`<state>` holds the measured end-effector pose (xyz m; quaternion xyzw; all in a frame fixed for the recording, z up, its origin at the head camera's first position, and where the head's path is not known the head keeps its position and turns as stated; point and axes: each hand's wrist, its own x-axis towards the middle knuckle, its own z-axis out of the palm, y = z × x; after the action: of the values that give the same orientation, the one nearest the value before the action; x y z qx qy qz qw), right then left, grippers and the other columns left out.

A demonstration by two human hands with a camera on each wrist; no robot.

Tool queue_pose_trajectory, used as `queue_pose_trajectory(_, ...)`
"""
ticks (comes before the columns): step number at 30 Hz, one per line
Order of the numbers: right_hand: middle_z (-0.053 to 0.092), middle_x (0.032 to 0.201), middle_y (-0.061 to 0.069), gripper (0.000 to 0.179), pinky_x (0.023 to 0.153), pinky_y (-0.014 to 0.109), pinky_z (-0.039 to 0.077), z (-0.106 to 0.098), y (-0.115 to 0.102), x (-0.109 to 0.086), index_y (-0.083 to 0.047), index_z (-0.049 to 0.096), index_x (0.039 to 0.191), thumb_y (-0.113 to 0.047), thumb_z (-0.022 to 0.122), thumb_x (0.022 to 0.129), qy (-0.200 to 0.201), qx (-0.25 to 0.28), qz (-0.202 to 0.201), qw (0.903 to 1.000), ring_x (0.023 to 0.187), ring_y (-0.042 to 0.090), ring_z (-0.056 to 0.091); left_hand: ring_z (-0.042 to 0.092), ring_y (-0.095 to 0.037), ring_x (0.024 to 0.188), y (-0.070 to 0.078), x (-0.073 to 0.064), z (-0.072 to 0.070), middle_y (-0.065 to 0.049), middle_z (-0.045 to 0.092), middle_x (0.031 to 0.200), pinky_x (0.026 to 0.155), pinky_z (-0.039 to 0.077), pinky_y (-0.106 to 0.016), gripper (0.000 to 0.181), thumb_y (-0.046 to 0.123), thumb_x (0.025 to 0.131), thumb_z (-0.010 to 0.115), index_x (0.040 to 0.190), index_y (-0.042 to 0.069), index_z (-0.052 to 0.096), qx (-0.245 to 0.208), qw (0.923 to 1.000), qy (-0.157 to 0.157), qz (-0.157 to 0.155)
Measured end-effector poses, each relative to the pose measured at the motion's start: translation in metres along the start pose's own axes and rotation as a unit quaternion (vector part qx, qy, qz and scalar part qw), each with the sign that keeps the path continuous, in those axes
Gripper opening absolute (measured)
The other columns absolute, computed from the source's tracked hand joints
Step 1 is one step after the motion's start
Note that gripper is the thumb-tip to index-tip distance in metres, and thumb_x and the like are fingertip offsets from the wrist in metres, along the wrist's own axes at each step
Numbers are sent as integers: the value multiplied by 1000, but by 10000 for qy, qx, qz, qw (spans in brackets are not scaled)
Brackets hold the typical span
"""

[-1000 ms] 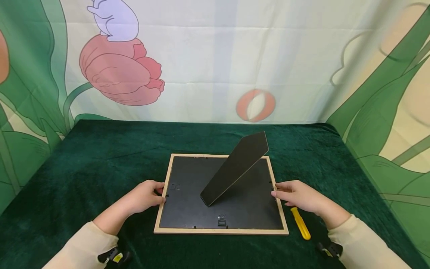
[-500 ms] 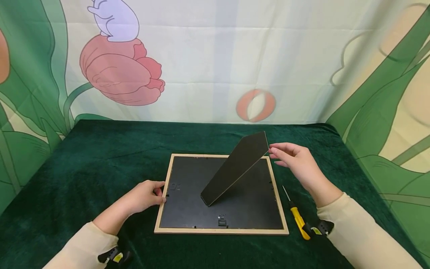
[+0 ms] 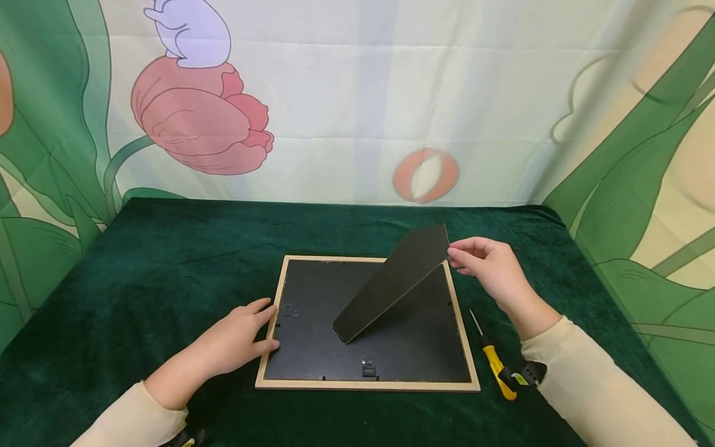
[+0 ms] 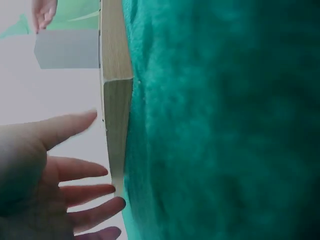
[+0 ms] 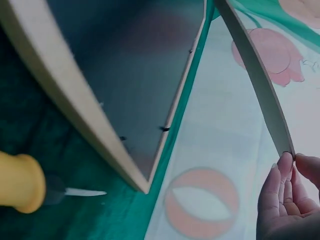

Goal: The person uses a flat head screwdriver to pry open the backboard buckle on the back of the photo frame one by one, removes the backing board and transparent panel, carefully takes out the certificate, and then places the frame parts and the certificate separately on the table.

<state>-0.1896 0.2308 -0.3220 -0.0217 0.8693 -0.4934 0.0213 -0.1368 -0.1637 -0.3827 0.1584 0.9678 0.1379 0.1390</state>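
Watching remotely, I saw the nearer right hand (image 3: 487, 266) pinch the stand (image 3: 393, 284), sloping down-left; the left hand (image 3: 237, 337) had fingers apart.

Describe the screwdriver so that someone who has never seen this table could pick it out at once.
On the dark green velvet cloth, a wood-edged picture frame lies back up, its black easel stand raised. Just beyond the frame's right edge, nearer the person than the right hand, lies the screwdriver, set apart by its bright yellow handle and thin metal shaft.
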Motion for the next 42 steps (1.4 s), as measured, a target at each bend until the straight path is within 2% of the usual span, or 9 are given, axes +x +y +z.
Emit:
queue_pose_trajectory(3,63,109,21,40,79,31,53,-1,7,4,1,61,113,-33,59,92,-41,-19,123,9999,90,21,62,33,-39,131,3,-8,1,-18,32,147,99,30,-59,85,47,76,72,140,1,40,202,9993,-229,230)
queue_pose_trajectory(6,63,110,20,38,79,30,52,-1,15,8,1,61,114,-30,59,93,-95,-67,243,9996,91,22,62,27,-39,134,5,-13,1,-14,30,149,99,23,-65,96,57,69,73,141,1,39,318,9984,-304,355)
queue_pose_trajectory(12,63,112,21,42,85,43,50,-1,31,16,0,49,131,-21,55,95,-433,-245,438,9978,100,33,60,28,-37,134,6,-13,1,-12,33,147,98,21,-67,103,62,62,75,138,1,43,511,9975,-319,383)
queue_pose_trajectory(15,62,111,23,48,85,44,50,0,39,20,-1,39,139,-17,53,96,-717,-503,467,9951,98,34,60,29,-36,134,6,-11,1,-12,34,147,98,21,-67,103,62,61,76,138,1,44,607,9969,-336,358)
queue_pose_trajectory(21,60,113,23,53,82,42,51,2,46,26,2,31,143,-16,50,98,-1301,-1029,435,9852,94,29,62,31,-38,132,6,-11,0,-12,34,147,98,19,-69,103,63,62,75,137,1,44,616,9969,-308,384)
queue_pose_trajectory(27,57,117,23,66,81,41,51,7,45,28,4,20,145,-28,51,97,-1996,-1457,649,9668,94,26,62,33,-39,131,6,-11,1,-12,34,146,98,19,-69,103,63,62,74,138,1,43,625,9969,-306,363)
queue_pose_trajectory(31,59,102,16,72,77,38,51,11,42,29,4,13,146,-31,51,96,-2321,-1734,715,9544,86,21,60,33,-39,131,6,-12,1,-12,34,146,97,19,-69,103,63,61,75,137,1,44,606,9971,-308,340)
queue_pose_trajectory(37,55,74,9,74,60,31,43,15,41,31,7,10,145,-29,52,96,-2607,-2108,637,9400,60,17,47,35,-39,130,7,-14,0,-13,35,146,97,19,-69,103,61,60,76,137,1,44,575,9974,-311,296)
queue_pose_trajectory(42,52,69,7,75,58,30,42,13,41,29,7,9,146,-30,52,96,-2714,-2167,743,9348,58,17,45,36,-38,129,8,-13,-1,-12,35,146,97,21,-69,103,61,61,76,137,1,44,604,9971,-309,337)
